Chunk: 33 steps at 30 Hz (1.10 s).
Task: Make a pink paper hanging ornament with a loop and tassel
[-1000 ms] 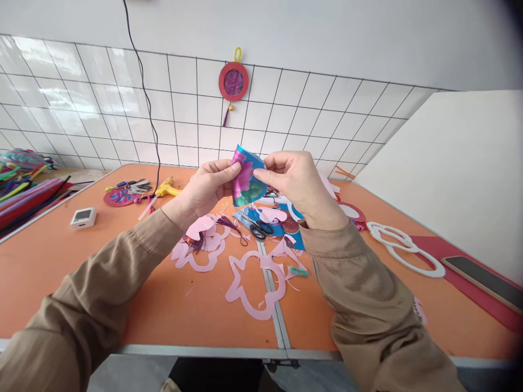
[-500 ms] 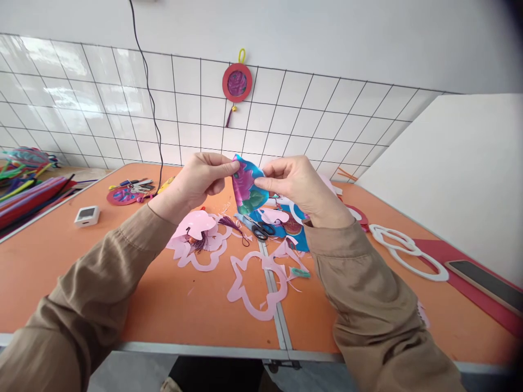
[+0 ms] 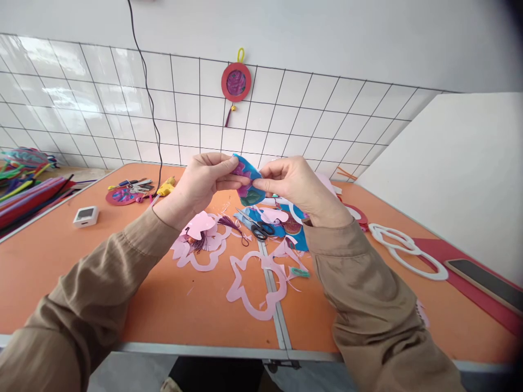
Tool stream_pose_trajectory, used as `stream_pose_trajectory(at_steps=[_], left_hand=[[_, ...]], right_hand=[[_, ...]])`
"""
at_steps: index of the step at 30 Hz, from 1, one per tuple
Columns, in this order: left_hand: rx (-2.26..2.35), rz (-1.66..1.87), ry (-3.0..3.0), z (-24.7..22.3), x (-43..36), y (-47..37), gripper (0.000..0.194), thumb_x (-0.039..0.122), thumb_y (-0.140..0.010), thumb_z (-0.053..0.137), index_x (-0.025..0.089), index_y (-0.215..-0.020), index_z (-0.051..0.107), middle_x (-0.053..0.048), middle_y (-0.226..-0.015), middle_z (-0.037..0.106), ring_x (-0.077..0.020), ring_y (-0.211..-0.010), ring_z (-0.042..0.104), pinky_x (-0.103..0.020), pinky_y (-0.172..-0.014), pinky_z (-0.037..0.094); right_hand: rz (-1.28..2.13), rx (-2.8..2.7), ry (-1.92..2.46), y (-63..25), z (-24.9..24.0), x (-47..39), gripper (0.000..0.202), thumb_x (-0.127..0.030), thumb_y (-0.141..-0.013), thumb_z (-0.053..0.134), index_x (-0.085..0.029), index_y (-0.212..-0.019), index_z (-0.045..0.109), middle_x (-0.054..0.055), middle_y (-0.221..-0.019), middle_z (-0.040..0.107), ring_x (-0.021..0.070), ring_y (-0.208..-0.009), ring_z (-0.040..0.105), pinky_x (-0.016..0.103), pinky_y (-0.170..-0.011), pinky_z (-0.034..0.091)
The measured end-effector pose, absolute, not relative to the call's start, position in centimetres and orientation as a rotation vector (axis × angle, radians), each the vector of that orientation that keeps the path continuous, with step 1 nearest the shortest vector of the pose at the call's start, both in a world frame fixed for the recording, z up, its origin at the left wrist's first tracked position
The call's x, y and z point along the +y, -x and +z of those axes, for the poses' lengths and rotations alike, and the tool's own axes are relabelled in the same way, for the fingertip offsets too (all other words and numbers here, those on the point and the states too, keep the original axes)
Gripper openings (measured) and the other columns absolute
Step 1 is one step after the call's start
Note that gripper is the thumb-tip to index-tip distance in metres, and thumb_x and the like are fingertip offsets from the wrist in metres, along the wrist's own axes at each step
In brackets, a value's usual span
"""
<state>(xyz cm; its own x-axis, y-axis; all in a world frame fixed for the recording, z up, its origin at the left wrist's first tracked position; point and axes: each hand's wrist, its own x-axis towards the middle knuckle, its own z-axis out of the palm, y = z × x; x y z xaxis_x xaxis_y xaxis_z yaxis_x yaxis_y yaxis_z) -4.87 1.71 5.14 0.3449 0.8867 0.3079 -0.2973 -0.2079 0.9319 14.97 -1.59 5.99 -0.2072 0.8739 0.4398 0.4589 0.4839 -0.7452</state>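
A small piece of blue floral fabric [image 3: 250,196] with a pink flower and green leaf is held up above the table between both hands. My left hand [image 3: 208,177] pinches its upper left edge, with a finger lying across its face. The right edge is pinched by thumb and finger of my right hand [image 3: 286,177]. Below them lie scissors [image 3: 260,228] with black handles, partly open. Blue fabric [image 3: 302,239] and pink scraps surround the scissors. A purple tassel [image 3: 232,223] rests to their left.
Pink flower-shaped cutouts [image 3: 261,313] lie on the orange table [image 3: 163,305]. White rings [image 3: 420,267], red sheet and a phone [image 3: 486,280] are on the right. A small white device [image 3: 85,216], keys and a yellow tool [image 3: 166,187] sit left. A round red ornament [image 3: 224,81] hangs on the tiled wall.
My left hand has shifted slightly right, and its fingers now reach across the fabric. The fabric has folded and shows less of its face. My right hand has barely moved.
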Motion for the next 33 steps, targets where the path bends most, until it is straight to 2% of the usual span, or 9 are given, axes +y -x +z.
stream_pose_trajectory(at_steps=[4,8,10,12,16,20,24,30,33], left_hand=[[0.584,1.403,-1.508,4.9,0.7,4.5,0.019,0.03,-0.089,0.081,0.015,-0.079,0.075,-0.01,-0.079,0.079,-0.0252,-0.089,0.081,-0.033,-0.079,0.066],[0.584,1.58,-1.77,4.3,0.2,4.8,0.004,0.026,-0.09,0.079,0.022,-0.09,0.08,-0.01,-0.106,0.081,-0.0269,-0.115,0.075,-0.035,-0.095,0.063],[0.595,1.528,-1.893,4.0,0.3,5.1,0.006,0.021,-0.088,0.079,0.025,-0.092,0.081,-0.01,-0.115,0.08,-0.0283,-0.123,0.072,-0.035,-0.097,0.061],[0.606,1.448,-2.021,3.8,0.6,5.2,0.009,0.02,-0.084,0.081,0.025,-0.092,0.08,-0.011,-0.115,0.079,-0.0302,-0.12,0.073,-0.04,-0.1,0.06],[0.585,1.32,-2.324,3.5,1.2,5.1,0.011,0.02,-0.081,0.079,0.025,-0.091,0.08,-0.014,-0.114,0.081,-0.0326,-0.107,0.076,-0.053,-0.105,0.057],[0.606,1.279,-2.396,3.5,1.3,5.0,0.012,0.019,-0.083,0.076,0.026,-0.091,0.081,-0.016,-0.116,0.081,-0.0338,-0.104,0.077,-0.057,-0.103,0.056],[0.595,1.337,-2.245,3.5,1.1,4.9,0.018,0.016,-0.076,0.082,0.026,-0.091,0.082,-0.014,-0.115,0.082,-0.0363,-0.111,0.076,-0.059,-0.105,0.053],[0.595,1.374,-2.206,2.6,1.0,4.8,0.022,0.022,-0.076,0.086,0.029,-0.097,0.082,-0.012,-0.12,0.081,-0.032,-0.112,0.074,-0.05,-0.103,0.055],[0.623,1.541,-2.157,1.7,0.8,4.7,0.011,0.032,-0.079,0.086,0.026,-0.087,0.081,-0.009,-0.103,0.082,-0.0269,-0.101,0.075,-0.038,-0.091,0.058]], right_hand=[[0.596,-1.731,1.081,-15.0,5.8,-1.3,0.014,-0.03,-0.079,0.086,-0.023,-0.079,0.074,0.0,-0.066,0.066,0.0154,-0.059,0.058,0.032,-0.057,0.047],[0.866,-1.521,1.024,-14.7,6.0,-1.4,0.028,-0.044,-0.091,0.077,-0.022,-0.108,0.073,0.003,-0.073,0.075,0.0167,-0.058,0.066,0.031,-0.054,0.049],[1.072,-1.457,0.939,-14.5,6.1,-1.6,0.034,-0.05,-0.095,0.072,-0.022,-0.115,0.071,0.003,-0.076,0.077,0.0182,-0.063,0.071,0.03,-0.056,0.051],[1.183,-1.43,0.857,-14.2,6.1,-1.6,0.035,-0.049,-0.092,0.074,-0.023,-0.115,0.071,0.002,-0.077,0.076,0.0173,-0.066,0.071,0.03,-0.057,0.052],[1.129,-1.422,0.797,-13.8,5.7,-1.5,0.027,-0.033,-0.082,0.084,-0.025,-0.107,0.076,-0.002,-0.078,0.073,0.013,-0.064,0.064,0.028,-0.058,0.05],[1.052,-1.363,0.808,-13.4,5.3,-1.3,0.024,-0.026,-0.076,0.085,-0.024,-0.099,0.078,-0.003,-0.073,0.071,0.0123,-0.062,0.061,0.028,-0.057,0.048],[0.977,-1.294,0.831,-12.9,5.0,-1.0,0.019,-0.026,-0.075,0.084,-0.023,-0.092,0.078,-0.002,-0.071,0.071,0.0129,-0.062,0.059,0.028,-0.057,0.048],[0.796,-1.328,0.92,-13.2,5.0,-0.7,0.012,-0.021,-0.082,0.08,-0.026,-0.091,0.075,0.0,-0.078,0.076,0.0172,-0.073,0.068,0.034,-0.07,0.057],[0.613,-1.381,0.99,-13.8,5.2,-0.7,0.013,-0.023,-0.086,0.079,-0.028,-0.097,0.073,0.001,-0.087,0.079,0.0189,-0.081,0.072,0.036,-0.076,0.059]])
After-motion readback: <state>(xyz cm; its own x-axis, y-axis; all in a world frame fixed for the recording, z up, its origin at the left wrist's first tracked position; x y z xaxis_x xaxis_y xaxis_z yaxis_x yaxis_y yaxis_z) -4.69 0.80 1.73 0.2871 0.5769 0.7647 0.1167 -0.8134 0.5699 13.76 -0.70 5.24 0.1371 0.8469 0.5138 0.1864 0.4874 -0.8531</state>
